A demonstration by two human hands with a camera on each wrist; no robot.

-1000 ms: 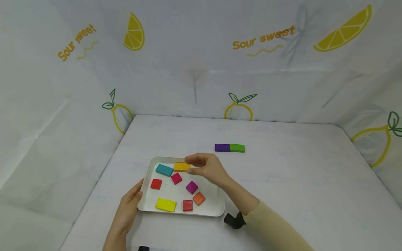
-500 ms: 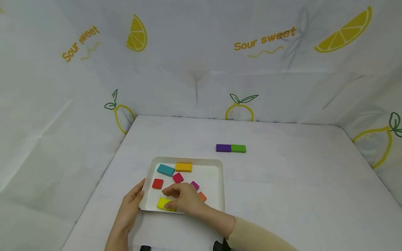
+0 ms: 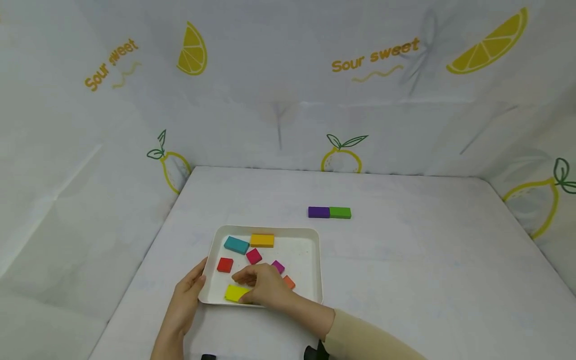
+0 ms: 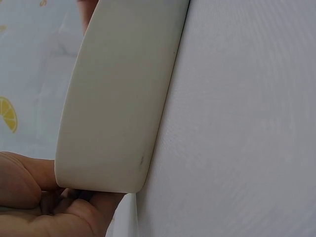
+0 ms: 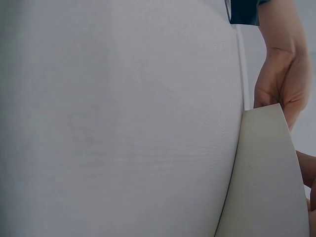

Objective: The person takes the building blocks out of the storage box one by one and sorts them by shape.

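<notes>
My left hand (image 3: 185,295) grips the left rim of the shallow white tray (image 3: 308,245); in the left wrist view its fingers (image 4: 81,217) curl about the tray end. Over the tray's front my right hand (image 3: 265,287) bends above a yellow block (image 3: 234,293), the thumb touching the block's right end. Whether the other fingers pinch it is hidden. Elsewhere in the tray lie a teal block (image 3: 236,245), an orange-yellow block (image 3: 262,240), a red block (image 3: 225,265), a pink block (image 3: 254,256), a magenta block (image 3: 278,267) and an orange block (image 3: 289,282), the last two partly covered.
Behind the tray on the white table (image 3: 405,275) lie a purple block (image 3: 318,212) and a green block (image 3: 340,213), end to end. A white curtain (image 3: 279,75) with lemon prints surrounds the back and sides.
My right hand has moved from the orange-yellow block at the back to the yellow block at the front, now covering a red block there. The left hand stays on the rim.
</notes>
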